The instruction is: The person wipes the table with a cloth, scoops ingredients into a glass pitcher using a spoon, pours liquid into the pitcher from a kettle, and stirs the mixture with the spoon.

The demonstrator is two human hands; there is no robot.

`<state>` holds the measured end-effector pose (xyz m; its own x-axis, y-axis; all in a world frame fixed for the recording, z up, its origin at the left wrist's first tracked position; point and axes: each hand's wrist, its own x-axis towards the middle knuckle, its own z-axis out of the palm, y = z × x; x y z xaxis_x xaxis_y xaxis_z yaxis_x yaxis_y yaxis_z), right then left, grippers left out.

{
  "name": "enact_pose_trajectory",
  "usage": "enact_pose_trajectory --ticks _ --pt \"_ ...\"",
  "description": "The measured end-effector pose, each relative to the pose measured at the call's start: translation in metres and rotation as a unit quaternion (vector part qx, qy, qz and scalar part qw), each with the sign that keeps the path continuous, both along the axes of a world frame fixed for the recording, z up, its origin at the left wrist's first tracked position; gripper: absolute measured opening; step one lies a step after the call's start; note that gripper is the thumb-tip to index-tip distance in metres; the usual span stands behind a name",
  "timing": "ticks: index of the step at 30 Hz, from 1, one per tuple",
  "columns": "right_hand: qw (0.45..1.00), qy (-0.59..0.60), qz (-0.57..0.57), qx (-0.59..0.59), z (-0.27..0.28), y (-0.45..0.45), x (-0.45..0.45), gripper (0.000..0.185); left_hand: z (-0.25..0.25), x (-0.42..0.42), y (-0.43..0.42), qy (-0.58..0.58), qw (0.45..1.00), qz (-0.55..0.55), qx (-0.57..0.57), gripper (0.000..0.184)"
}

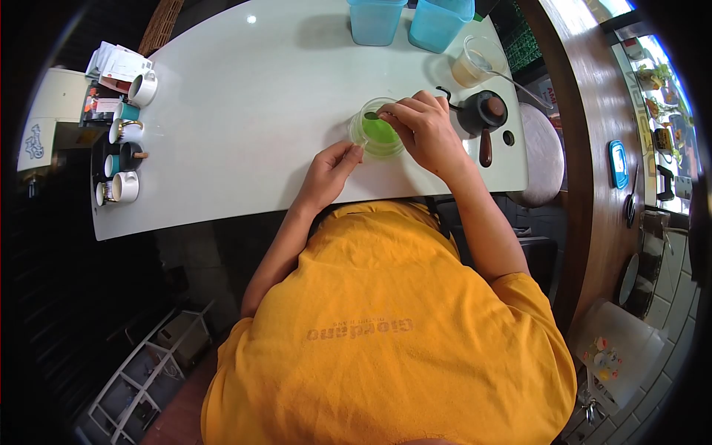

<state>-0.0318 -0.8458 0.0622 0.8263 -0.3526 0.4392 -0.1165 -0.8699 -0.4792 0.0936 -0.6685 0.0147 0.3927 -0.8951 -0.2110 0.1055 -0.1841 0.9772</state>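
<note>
A clear round container (354,133) with bright green contents (380,132) stands on the white table near its front edge. My left hand (331,176) is closed at the container's near left side, thumb and fingers pinched on it. Over the opening, my right hand (429,135) is closed in a pinch, knuckles up. A small dark green shape (371,116) shows by its fingertips; what the fingers hold is mostly hidden.
Right of my hands stand a dark pot with a wooden handle (486,148) and a plastic cup (469,70) with a long spoon (519,85). Two blue containers (377,26) are at the back. Several mugs (126,187) line the left edge of the white table (237,111).
</note>
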Motion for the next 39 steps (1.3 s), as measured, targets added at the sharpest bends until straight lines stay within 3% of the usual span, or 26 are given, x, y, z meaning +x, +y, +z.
enact_pose_trajectory --ticks 21,30,39 --pt "0.999 0.027 0.02 0.023 0.005 -0.003 -0.008 0.009 -0.001 -0.002 0.001 -0.004 1.0 0.002 -0.007 0.026" --pt "0.999 0.005 0.002 -0.038 0.007 0.0 -0.01 0.009 0.004 -0.001 0.001 -0.018 1.0 0.003 -0.002 0.028" --pt "0.996 0.041 -0.048 0.068 0.0 0.006 -0.017 0.005 0.008 0.0 0.0 -0.064 0.998 0.015 -0.009 0.026"
